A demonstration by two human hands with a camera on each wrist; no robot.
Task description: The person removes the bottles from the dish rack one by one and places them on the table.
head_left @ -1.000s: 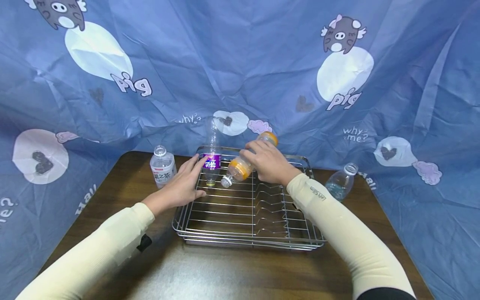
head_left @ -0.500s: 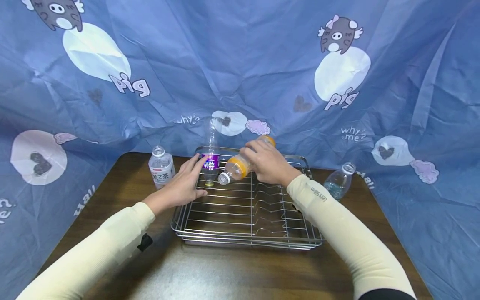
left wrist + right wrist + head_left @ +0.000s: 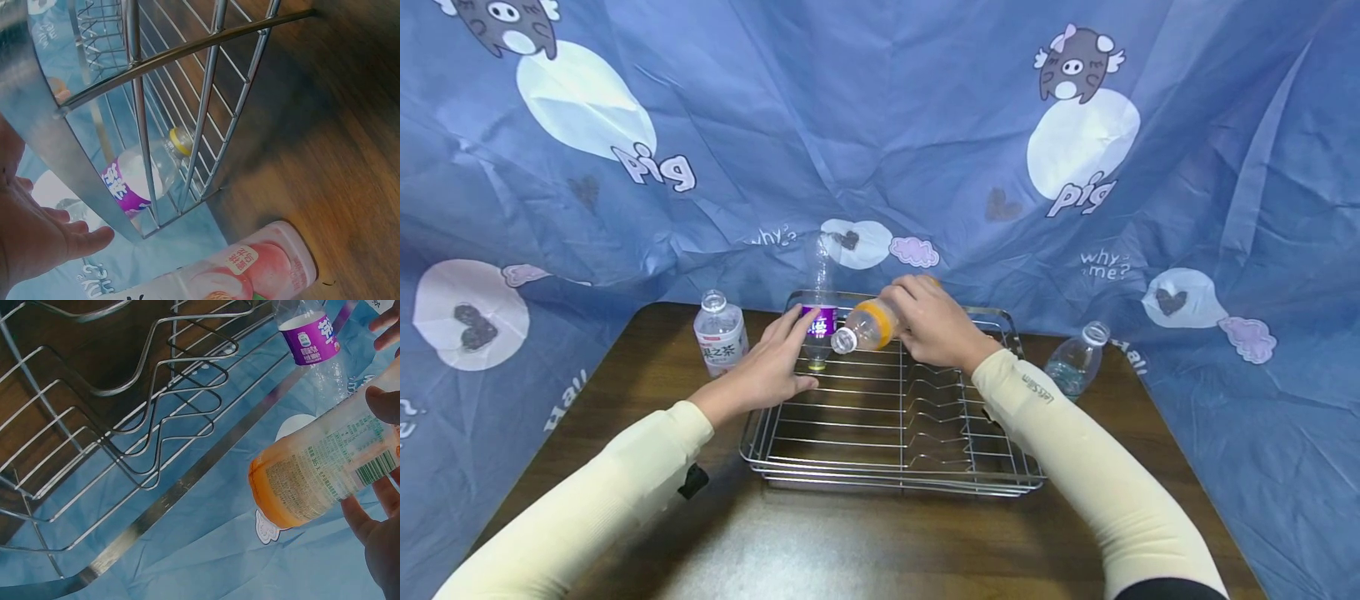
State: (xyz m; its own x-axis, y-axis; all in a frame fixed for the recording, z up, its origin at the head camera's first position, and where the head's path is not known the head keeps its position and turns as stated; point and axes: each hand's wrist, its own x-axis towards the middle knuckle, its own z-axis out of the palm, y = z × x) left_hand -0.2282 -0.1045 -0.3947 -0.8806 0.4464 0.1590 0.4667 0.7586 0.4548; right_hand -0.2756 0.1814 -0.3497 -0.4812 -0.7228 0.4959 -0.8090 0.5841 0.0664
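My right hand [image 3: 936, 325] grips a clear plastic bottle with orange bands [image 3: 880, 323] above the far part of a wire dish rack [image 3: 895, 482]. Its white neck points left and slightly down; in the right wrist view its orange base [image 3: 284, 500] faces the other way. Upside down in the rack's far left corner stands a clear bottle with a purple label [image 3: 822, 325], its yellow-ringed neck [image 3: 181, 142] on the wires. My left hand [image 3: 763, 367] is beside that bottle at the rack's left rim, fingers spread and holding nothing.
Left of the rack stands an upright bottle with a white label [image 3: 721, 340]; peaches show on it in the left wrist view. Right of the rack, a clear bluish bottle [image 3: 1075, 362] is partly behind the right sleeve. A blue printed curtain [image 3: 880, 125] hangs behind the brown table [image 3: 715, 533].
The orange-banded bottle has swung flatter, its neck moving left and up toward the purple-labelled bottle. My right hand has turned with it. My left hand stays nearly still.
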